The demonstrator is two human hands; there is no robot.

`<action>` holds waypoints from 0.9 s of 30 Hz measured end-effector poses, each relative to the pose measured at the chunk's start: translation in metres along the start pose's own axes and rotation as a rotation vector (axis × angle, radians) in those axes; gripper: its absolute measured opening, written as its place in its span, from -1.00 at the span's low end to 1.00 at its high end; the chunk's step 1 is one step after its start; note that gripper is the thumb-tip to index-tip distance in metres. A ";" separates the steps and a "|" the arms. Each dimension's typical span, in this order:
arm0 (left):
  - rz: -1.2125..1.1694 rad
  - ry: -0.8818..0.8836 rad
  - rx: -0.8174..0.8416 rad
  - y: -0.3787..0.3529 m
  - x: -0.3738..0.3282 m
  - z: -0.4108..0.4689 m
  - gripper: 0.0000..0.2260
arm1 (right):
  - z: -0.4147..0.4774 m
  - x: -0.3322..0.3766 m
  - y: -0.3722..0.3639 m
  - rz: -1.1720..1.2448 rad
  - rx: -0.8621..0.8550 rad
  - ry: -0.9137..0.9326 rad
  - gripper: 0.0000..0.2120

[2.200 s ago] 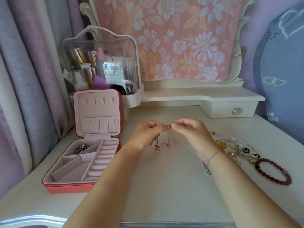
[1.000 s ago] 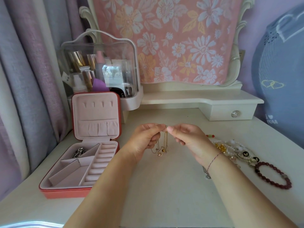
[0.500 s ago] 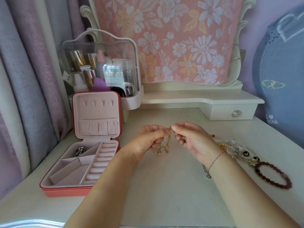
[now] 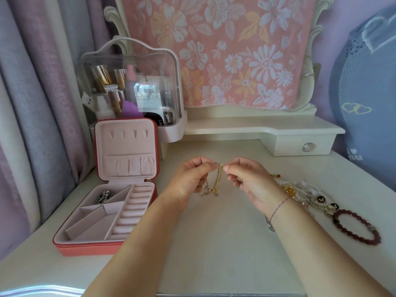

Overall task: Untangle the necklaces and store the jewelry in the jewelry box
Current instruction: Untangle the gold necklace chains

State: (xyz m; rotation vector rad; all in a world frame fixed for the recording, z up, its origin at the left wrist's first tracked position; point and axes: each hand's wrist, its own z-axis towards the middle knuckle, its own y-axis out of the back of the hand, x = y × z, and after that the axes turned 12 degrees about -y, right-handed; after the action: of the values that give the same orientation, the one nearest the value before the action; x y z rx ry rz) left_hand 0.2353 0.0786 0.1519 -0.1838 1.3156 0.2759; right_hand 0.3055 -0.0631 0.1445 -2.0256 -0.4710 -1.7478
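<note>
Left hand [image 4: 190,179] and right hand [image 4: 246,179] each pinch the tangled gold necklaces [image 4: 215,181] above the desk [image 4: 214,243], so the strands hang free for separating.

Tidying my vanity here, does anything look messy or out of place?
Yes. The gold necklaces hang tangled between the left hand and right hand, and bracelets lie heaped loose on the table.

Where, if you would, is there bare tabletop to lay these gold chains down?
Bare white tabletop lies between left forearm and right forearm. Crowded at far right: beaded jewelry pile and dark red bead bracelet.
</note>
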 end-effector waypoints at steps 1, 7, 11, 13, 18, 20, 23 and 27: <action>0.016 0.007 0.002 -0.001 0.000 0.000 -0.84 | 0.000 0.001 0.000 0.036 0.004 -0.003 -0.81; 0.038 0.044 0.018 -0.001 -0.002 0.000 -0.80 | -0.002 0.003 -0.002 0.171 0.053 -0.027 -0.79; 0.048 0.073 0.084 -0.002 -0.002 -0.001 -0.81 | -0.002 0.003 -0.003 0.157 0.014 -0.037 -0.80; 0.083 0.074 0.107 -0.001 -0.002 -0.002 -0.85 | -0.003 0.003 -0.003 0.143 0.008 -0.045 -0.81; 0.090 0.041 0.077 0.000 -0.001 -0.003 -0.90 | -0.005 0.004 -0.004 0.077 0.052 -0.074 -0.81; 0.071 0.044 0.041 0.000 -0.002 -0.002 -0.92 | -0.005 0.003 -0.003 0.060 0.065 -0.079 -0.82; 0.035 0.061 0.008 0.000 -0.004 -0.001 -0.94 | -0.004 0.002 -0.001 0.070 0.082 -0.092 -0.87; 0.033 0.084 -0.010 0.001 -0.005 -0.001 -0.89 | -0.002 0.002 0.004 0.240 0.129 -0.139 -0.97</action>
State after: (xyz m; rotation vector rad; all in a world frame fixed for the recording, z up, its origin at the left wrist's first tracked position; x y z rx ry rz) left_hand 0.2329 0.0784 0.1562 -0.1835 1.4017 0.3057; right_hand 0.3065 -0.0675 0.1461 -2.0267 -0.3555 -1.4077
